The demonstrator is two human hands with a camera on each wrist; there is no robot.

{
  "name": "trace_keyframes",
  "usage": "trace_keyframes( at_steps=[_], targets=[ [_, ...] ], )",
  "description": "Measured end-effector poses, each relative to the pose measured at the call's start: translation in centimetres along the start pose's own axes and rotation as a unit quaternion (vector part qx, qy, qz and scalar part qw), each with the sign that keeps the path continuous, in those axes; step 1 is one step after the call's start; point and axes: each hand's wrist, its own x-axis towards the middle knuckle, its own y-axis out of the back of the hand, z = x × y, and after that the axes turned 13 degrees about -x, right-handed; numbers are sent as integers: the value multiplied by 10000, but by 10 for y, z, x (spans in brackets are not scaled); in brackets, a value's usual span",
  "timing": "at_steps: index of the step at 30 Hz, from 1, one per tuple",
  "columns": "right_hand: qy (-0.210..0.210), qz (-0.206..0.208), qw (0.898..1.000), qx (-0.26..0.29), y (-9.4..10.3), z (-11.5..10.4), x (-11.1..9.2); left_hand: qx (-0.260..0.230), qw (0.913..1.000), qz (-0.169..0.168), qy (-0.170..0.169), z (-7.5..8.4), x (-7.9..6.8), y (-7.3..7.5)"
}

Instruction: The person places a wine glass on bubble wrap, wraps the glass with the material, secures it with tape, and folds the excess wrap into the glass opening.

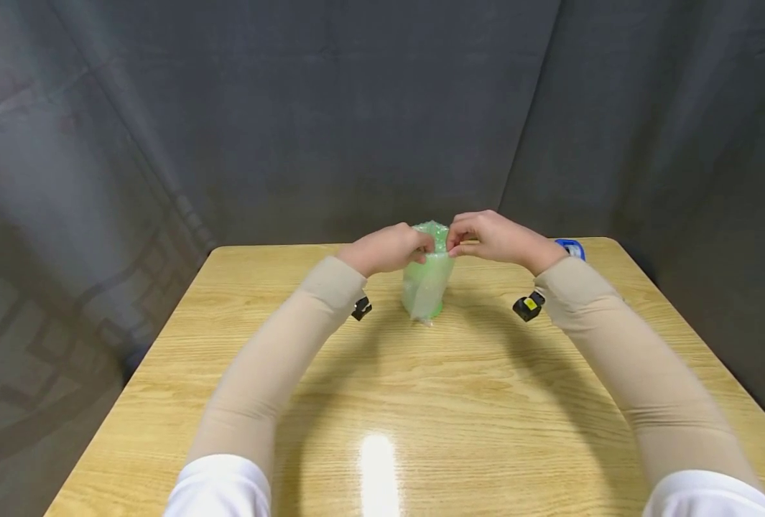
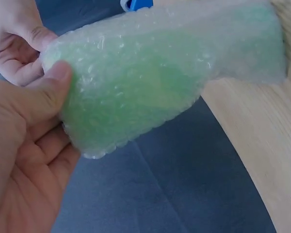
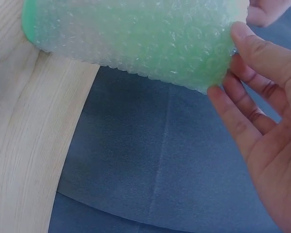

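Observation:
A green object (image 1: 437, 311) stands upright on the table, wrapped in clear bubble wrap (image 1: 426, 280). Its green base edge (image 3: 29, 23) shows beyond the wrap in the right wrist view; the layers blur the rest of its shape. My left hand (image 1: 388, 248) pinches the wrap's top edge on the left, thumb (image 2: 58, 80) on the outside. On the other side of that edge, my right hand (image 1: 495, 237) holds the wrap between thumb (image 3: 254, 48) and fingers. A loose flap of wrap hangs down the near side toward the tabletop.
A blue item (image 1: 571, 248) with a pale part lies at the table's far right, partly behind my right wrist. The wooden table (image 1: 473, 402) ends just beyond the wrapped object, where dark curtains (image 1: 330, 129) hang. Black wrist devices (image 1: 528, 306) sit under both sleeves.

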Motion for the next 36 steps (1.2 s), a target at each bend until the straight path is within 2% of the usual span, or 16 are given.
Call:
trace_keyframes(
  at_steps=[3, 6, 9, 11, 14, 16, 19, 21, 22, 28, 30, 33, 36],
  targets=[
    [44, 14, 10000, -25, 1, 0, 1, 139, 9998, -117, 26, 0, 1, 0],
    [103, 11, 9999, 11, 0, 0, 3, -59, 9994, -316, 106, -1, 2, 6],
    [154, -26, 9999, 26, -1, 0, 4, -779, 9960, -352, 253, -4, 2, 13],
    [159, -42, 9999, 17, -2, 0, 4, -1350, 9897, -36, 471, -6, 2, 17],
    [133, -15, 9999, 8, -2, 0, 3, -1928, 9711, 905, 1074, -10, 3, 20],
    [138, 22, 9999, 11, -3, 1, 3, -2181, 9516, 1339, 1704, -12, 5, 18],
    [194, 69, 9998, 10, -4, 1, 4, -2641, 9216, 1492, 2422, -16, 5, 13],
    [254, 99, 9996, 20, -5, 1, 5, -2933, 9072, 1445, 2647, -19, 6, 8],
    [278, 117, 9995, 17, -6, 1, 6, -2991, 9034, 1463, 2701, -21, 6, 6],
    [261, 163, 9995, -90, -5, -2, 9, -2573, 9044, 1708, 2944, -25, 17, -4],
    [244, 147, 9995, -104, -5, -2, 9, -2498, 9072, 1643, 2961, -25, 19, -4],
    [256, 125, 9996, -89, -5, -3, 9, -2225, 9188, 1222, 3022, -21, 19, 3],
    [266, 117, 9996, -46, -3, -3, 9, -1583, 9354, 541, 3116, -14, 20, 18]
  ],
)
